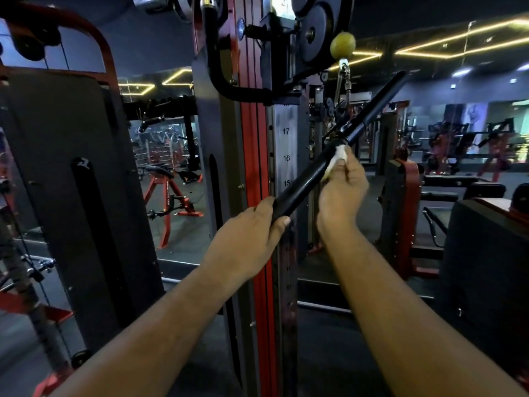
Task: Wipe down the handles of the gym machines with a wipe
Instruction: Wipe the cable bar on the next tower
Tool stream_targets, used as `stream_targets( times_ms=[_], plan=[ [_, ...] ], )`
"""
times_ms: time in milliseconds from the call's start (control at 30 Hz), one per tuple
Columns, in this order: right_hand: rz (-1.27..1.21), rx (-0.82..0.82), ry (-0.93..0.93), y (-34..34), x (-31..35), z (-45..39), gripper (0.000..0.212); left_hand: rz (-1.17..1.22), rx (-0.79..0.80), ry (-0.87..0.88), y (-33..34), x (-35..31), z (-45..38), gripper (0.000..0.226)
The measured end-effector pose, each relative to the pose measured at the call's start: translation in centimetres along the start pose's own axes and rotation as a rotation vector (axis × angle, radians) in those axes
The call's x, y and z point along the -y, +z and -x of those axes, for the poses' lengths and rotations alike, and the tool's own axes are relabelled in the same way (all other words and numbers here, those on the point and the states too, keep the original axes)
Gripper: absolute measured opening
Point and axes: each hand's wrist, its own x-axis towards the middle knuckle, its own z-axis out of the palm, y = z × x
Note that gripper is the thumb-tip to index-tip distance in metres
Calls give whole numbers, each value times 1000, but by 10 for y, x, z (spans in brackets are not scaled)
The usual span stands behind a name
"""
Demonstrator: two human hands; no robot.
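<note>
While left hand point(249, 239) grips smooth black bar point(303, 186), right hand point(342, 190) pinches crumpled white wipe point(339, 156) against it.

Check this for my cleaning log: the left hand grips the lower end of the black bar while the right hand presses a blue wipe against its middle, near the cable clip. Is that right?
Not quite: the wipe is white, not blue, as the head view shows. The rest holds: the left hand grips the lower end of the black bar, and the right hand presses the wipe against its middle, near the cable clip.
</note>
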Motion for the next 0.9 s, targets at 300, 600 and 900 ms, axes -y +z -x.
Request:
stream_targets(
  times_ms=[300,600,900],
  plan=[
    [866,600,-907,-45,-40,-10,47,62,23,-23,-10,9,3,41],
    [763,794,-764,-39,-32,30,50,150,-39,16,-16,7,6,40],
    [994,643,-948,-43,-24,-2,45,192,80,-13,-26,26,37,57]
  ],
)
